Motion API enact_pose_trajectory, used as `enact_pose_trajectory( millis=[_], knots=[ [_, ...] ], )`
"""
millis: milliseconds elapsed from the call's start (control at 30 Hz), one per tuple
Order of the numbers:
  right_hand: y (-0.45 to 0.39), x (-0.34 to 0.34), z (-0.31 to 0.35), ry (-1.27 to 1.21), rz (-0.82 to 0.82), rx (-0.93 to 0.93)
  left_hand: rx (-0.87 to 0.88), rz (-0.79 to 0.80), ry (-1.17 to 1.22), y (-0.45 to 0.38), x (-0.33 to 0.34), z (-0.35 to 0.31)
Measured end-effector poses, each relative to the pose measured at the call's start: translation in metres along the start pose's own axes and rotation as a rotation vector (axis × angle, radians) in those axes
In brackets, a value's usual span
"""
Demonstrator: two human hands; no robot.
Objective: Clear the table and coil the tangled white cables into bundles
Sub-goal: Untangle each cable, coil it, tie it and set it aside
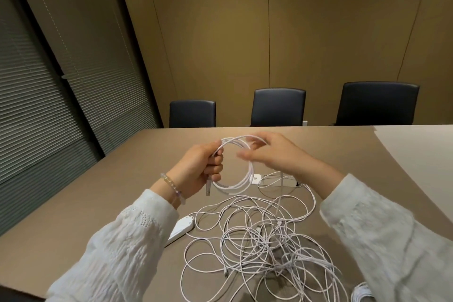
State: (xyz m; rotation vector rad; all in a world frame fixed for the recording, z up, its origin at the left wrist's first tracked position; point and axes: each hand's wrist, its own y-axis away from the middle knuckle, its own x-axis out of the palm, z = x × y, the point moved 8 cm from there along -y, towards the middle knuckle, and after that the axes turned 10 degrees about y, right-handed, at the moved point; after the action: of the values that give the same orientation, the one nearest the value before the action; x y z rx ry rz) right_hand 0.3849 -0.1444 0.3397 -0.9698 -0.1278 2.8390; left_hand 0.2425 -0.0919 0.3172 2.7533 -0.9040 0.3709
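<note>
Currently left hand grips thin white cable coil at 9 o'clock; right hand blurred, grip unclear. Light, floppy, springy; hold w/ crossing strands pinched.

Chairs: three black chairs behind the far table edge.
Wall: brown panels.
Window: grey blinds on the left.

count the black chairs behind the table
3, in a row along the far edge of the table: left chair, middle chair, right chair. More may sit outside the frame.
</note>
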Motion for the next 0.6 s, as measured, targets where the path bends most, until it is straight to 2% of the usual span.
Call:
enact_pose_trajectory(
  millis=[100, 167, 267, 367, 467, 600],
  knots=[
    [0.004, 0.017, -0.008, -0.008, 0.154, -0.004, -0.074, 0.090, 0.148, 0.003, 0.006, 0.002],
    [0.003, 0.015, -0.010, 0.002, 0.146, -0.026, -0.179, 0.172, 0.319, 0.007, 0.010, 0.006],
    [0.003, 0.012, -0.010, -0.047, 0.129, -0.069, -0.229, 0.243, 0.343, 0.009, 0.010, 0.007],
    [0.000, 0.011, -0.009, -0.122, 0.088, -0.092, -0.183, 0.227, 0.261, 0.007, 0.006, 0.004],
    [-0.005, 0.015, -0.019, -0.256, 0.056, -0.091, -0.063, 0.155, 0.166, 0.002, 0.000, -0.010],
    [-0.001, 0.039, -0.056, -0.356, 0.118, -0.001, 0.098, 0.014, 0.190, -0.008, -0.030, -0.038]
  ],
)
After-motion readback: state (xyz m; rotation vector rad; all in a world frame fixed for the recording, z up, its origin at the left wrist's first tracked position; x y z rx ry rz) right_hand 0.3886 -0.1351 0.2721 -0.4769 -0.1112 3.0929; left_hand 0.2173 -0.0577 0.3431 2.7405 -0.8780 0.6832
